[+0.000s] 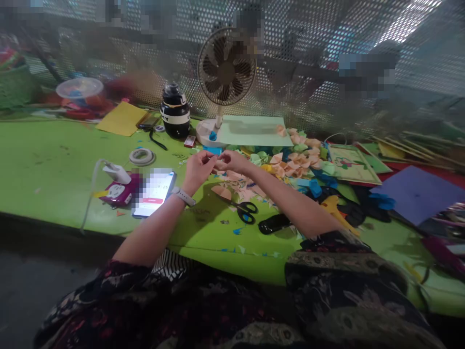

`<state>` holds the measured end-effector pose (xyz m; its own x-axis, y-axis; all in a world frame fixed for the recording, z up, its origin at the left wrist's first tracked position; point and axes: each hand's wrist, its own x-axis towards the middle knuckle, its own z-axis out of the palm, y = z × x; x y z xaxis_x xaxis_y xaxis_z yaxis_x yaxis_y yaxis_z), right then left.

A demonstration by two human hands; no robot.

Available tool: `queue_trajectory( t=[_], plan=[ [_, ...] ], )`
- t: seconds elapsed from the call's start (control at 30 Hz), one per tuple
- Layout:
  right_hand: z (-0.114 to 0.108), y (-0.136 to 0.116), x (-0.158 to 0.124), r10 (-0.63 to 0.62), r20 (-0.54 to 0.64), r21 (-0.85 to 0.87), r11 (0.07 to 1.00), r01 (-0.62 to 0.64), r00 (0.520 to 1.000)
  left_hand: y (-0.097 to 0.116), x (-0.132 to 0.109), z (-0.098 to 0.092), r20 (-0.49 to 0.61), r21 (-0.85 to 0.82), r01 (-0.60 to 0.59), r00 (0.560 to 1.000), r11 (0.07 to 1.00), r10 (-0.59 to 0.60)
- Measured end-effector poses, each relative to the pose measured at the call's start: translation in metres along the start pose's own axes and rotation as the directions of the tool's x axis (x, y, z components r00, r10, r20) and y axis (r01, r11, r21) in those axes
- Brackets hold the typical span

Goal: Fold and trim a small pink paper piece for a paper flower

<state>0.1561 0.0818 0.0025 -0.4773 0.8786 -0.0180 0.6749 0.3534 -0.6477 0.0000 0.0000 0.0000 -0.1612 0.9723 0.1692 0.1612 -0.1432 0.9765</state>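
Observation:
My left hand and my right hand meet over the green table, fingertips pinched together. Whatever sits between the fingers is too small and blurred to name. Just beyond the fingertips is a bit of blue paper. Under and beside my right hand lie peach and pale paper scraps. Black-handled scissors rest on the table below my hands, with a peach paper piece by their blades. A heap of curled peach and green paper pieces spreads to the right.
At left lie a lit phone, a white charger on a purple box, and a tape roll. A black bottle and a fan stand behind. A black stapler-like object and purple paper are at right.

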Motion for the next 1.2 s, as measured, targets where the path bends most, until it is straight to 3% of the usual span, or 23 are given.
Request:
queue_trajectory(
  t=[0.17,0.27,0.33,0.4,0.47,0.6,0.73,0.87,1.0,1.2],
  plan=[
    [-0.006,0.001,0.000,0.003,-0.045,0.169,0.986,0.004,0.999,0.000,0.004,-0.002,-0.097,0.088,-0.091,0.990,0.992,0.099],
    [-0.014,-0.002,-0.010,-0.001,-0.055,0.320,0.947,0.018,0.999,0.003,0.004,-0.002,-0.161,0.027,-0.123,0.979,0.992,0.126],
    [-0.020,-0.006,-0.021,-0.012,-0.043,0.420,0.907,0.029,0.999,0.006,0.001,0.000,-0.050,-0.092,-0.026,0.999,0.995,0.022],
    [-0.025,-0.011,-0.035,-0.033,-0.024,0.436,0.899,0.040,0.999,0.009,-0.005,0.003,0.164,-0.198,0.127,0.982,0.972,-0.095],
    [-0.030,-0.015,-0.050,-0.057,-0.024,0.388,0.920,0.062,0.998,0.011,-0.011,0.006,0.314,-0.272,0.241,0.937,0.932,-0.151],
    [-0.039,-0.019,-0.088,-0.126,-0.152,0.267,0.950,0.164,0.980,0.017,-0.021,0.011,0.340,-0.400,0.364,0.911,0.841,-0.233],
    [-0.043,-0.016,-0.130,-0.266,-0.392,-0.003,0.958,0.288,0.880,0.025,-0.029,0.015,0.383,-0.434,0.444,0.878,0.784,-0.286],
    [-0.034,-0.010,-0.153,-0.445,-0.360,-0.269,0.891,0.366,0.820,0.027,-0.038,0.020,0.443,-0.435,0.463,0.857,0.772,-0.265],
    [-0.024,-0.004,-0.157,-0.498,-0.381,-0.299,0.864,0.406,0.779,0.028,-0.046,0.023,0.520,-0.461,0.519,0.815,0.720,-0.255],
    [-0.024,-0.005,-0.164,-0.450,-0.399,-0.229,0.893,0.388,0.799,0.033,-0.053,0.026,0.527,-0.447,0.494,0.819,0.746,-0.227]
  ],
)
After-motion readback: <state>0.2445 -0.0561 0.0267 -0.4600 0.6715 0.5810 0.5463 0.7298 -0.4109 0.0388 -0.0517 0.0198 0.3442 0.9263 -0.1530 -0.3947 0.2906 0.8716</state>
